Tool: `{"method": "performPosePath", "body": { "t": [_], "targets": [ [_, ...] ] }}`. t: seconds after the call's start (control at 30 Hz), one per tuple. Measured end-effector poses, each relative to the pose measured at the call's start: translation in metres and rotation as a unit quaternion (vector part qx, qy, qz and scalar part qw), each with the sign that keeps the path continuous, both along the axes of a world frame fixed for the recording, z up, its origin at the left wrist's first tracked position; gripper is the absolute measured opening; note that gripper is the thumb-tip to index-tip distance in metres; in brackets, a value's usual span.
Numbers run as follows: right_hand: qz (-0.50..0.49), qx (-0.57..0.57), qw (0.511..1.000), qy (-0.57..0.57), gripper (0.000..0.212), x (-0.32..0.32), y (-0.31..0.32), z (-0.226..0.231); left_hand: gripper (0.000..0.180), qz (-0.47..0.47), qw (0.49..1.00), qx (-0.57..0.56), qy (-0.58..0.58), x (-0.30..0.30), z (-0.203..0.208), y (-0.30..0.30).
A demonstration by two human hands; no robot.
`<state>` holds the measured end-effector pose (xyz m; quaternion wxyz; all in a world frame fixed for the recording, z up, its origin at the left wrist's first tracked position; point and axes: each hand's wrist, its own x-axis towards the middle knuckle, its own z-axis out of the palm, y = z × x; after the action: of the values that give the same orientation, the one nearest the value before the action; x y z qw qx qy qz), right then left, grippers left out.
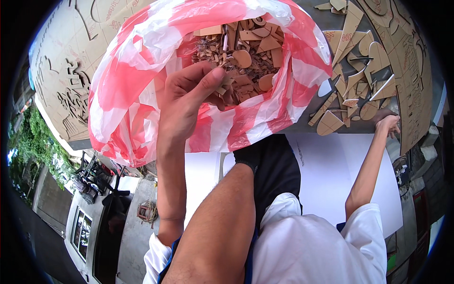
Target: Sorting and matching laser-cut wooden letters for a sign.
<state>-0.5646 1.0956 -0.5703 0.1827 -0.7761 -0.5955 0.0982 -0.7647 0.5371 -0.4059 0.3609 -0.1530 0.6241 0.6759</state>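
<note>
My left hand (194, 90) is closed, thumb against fingers, on a few small brown scraps (226, 84). It is over the mouth of a red-and-white striped plastic bag (213, 18), my wrist crossing the bag's near rim. Inside lies a heap of brown cut-offs (242, 59), some tiny, some larger ovals and strips. On the right, my right hand (388, 124) rests by the near edge of a brown sheet, beside loose flat offcuts (329, 123). Its fingers are partly seen and look apart, with nothing visible in them.
A brown-faced sheet with cut-out shapes (411, 85) lies at the right. Another sheet with dark cut-out characters (61, 71) is at the left. A white sheet (340, 175) is under my bare leg (213, 227). Greenery (38, 142) and a building (85, 227) stand beyond.
</note>
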Motion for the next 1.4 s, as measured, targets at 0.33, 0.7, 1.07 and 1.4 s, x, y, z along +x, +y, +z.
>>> {"method": "performPosePath", "body": {
  "t": [0.33, 0.7, 1.07, 1.4],
  "targets": [
    [-0.018, -0.048, 0.999, 0.006, 0.091, -0.021, -0.039, 0.033, 0.032, 0.005, 0.999, 0.044, -0.018, 0.003, 0.029, 0.022],
    [-0.01, -0.012, 1.0, -0.015, 0.087, -0.017, -0.033, 0.021, 0.035, 0.011, 0.99, 0.072, 0.119, -0.059, 0.072, 0.087],
    [-0.018, -0.021, 0.998, -0.052, 0.081, -0.014, -0.023, 0.022, 0.019, -0.264, 0.954, -0.126, 0.061, -0.023, 0.015, 0.039],
    [-0.017, -0.012, 0.997, -0.07, 0.087, -0.005, -0.01, 0.011, 0.029, -0.276, 0.726, -0.385, 0.498, -0.031, -0.03, 0.073]
  ]
}}
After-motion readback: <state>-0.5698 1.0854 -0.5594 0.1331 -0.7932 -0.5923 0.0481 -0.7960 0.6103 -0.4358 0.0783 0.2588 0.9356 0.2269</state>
